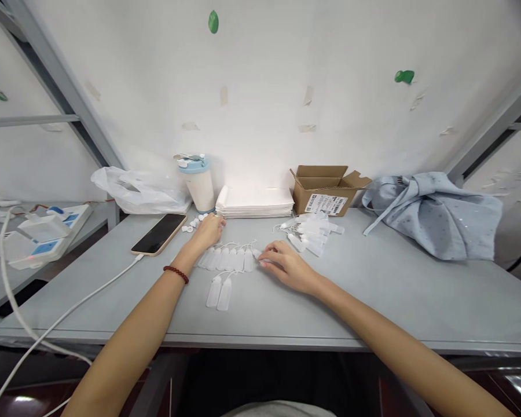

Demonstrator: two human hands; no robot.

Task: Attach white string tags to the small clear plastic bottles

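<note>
Touching a translucent white oblong tag (256, 253) right of similar tags (230, 259), the right hand (284, 264) curls; the left hand (209, 230) adjoins small white round pieces (194, 223). Neither grasp can be determined. White label (326, 204) on brown cardboard box (303, 197): illegible.

Bright, soft light whitens the wall (260, 69); beneath the table (408, 272) lies deep shadow; glare spots the glossy surface (24, 398) below; wide-angle distortion stretches the edges.
</note>
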